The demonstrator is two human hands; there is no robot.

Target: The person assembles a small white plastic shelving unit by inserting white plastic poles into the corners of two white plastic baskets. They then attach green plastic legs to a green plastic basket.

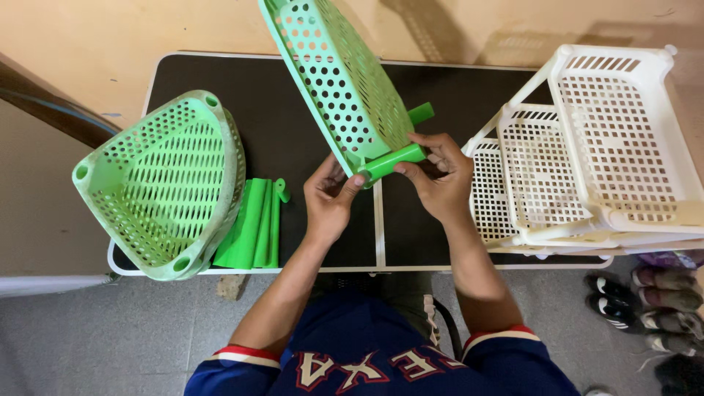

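Where fingers [411, 170] pinch: green tube [392, 162].

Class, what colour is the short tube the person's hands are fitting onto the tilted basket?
Bright green tube, a deeper shade than the pale green basket; seen in the head view.

A single head-worn camera looks steeply down from above the person, close over both hands [389, 183] and the black table [293, 125] beneath them.

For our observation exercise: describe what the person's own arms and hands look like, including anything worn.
Both hands, left and right, are bare: no gloves, rings or watch visible. The forearms are uncovered too. Short navy sleeves end above the elbows, each edged with a red and white band.
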